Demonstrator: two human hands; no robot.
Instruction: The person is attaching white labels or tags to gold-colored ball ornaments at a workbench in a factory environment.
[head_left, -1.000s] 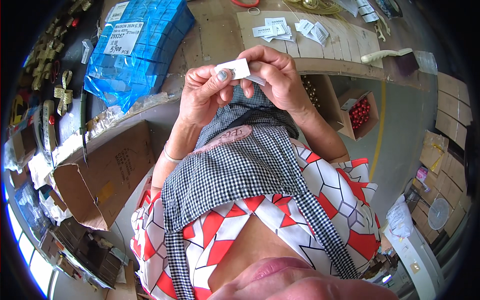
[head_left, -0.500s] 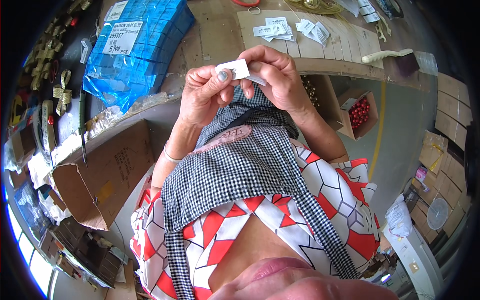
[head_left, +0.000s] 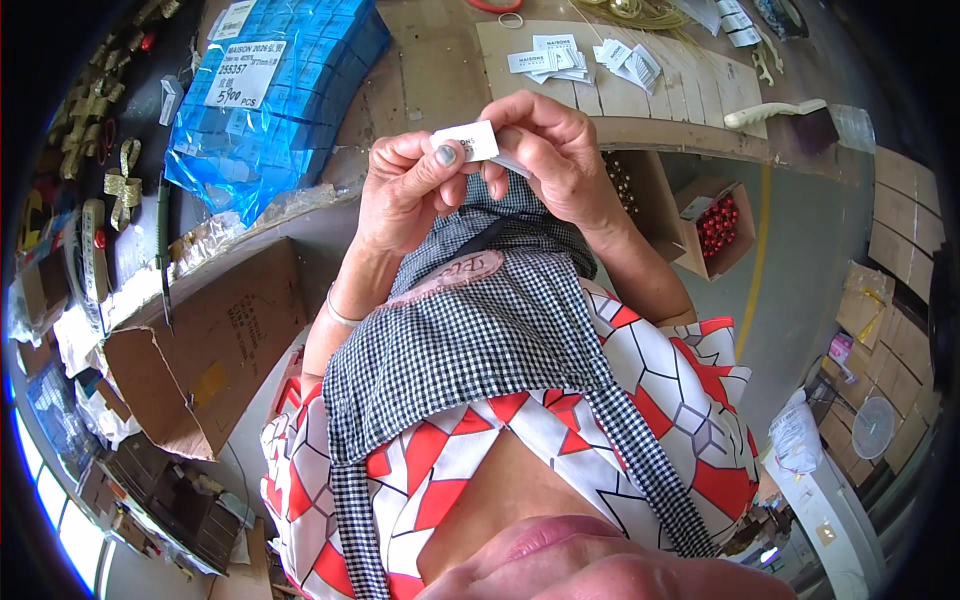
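Left hand (head_left: 402,192): pinching a white printed card (head_left: 482,138) between thumb and fingers.
Right hand (head_left: 558,165): pinching a white slip (head_left: 514,167), partly hidden, just beside the card.
Card position: between both hands, near the workbench (head_left: 425,70).
Workbench: bearing two loose card piles (head_left: 545,62), blue plastic-wrapped pack (head_left: 300,130).

On the table (head_left: 425,75) there, a wrapped bundle (head_left: 285,95) lies left of 2 label piles (head_left: 548,62), a brush (head_left: 772,112) to their right; below, baubles (head_left: 718,226) sit in a box (head_left: 728,261).
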